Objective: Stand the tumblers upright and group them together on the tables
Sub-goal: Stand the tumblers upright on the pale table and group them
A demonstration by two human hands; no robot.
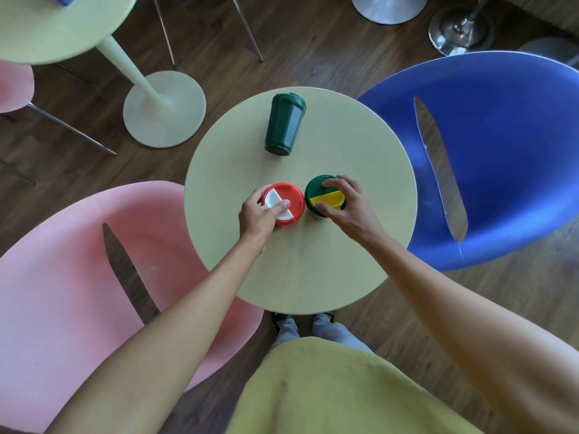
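Note:
Two tumblers stand upright side by side near the middle of the round pale-green table. The red tumbler has a red and white lid, and my left hand grips it from the left. The second tumbler has a green and yellow lid, with my right hand closed around it from the right. A dark green tumbler lies on its side at the far part of the table, lid end pointing away from me, apart from both hands.
A pink chair sits close on the left and a blue chair on the right of the table. A second pale-green table with a round base stands at the far left. Metal chair legs and bases line the wooden floor beyond.

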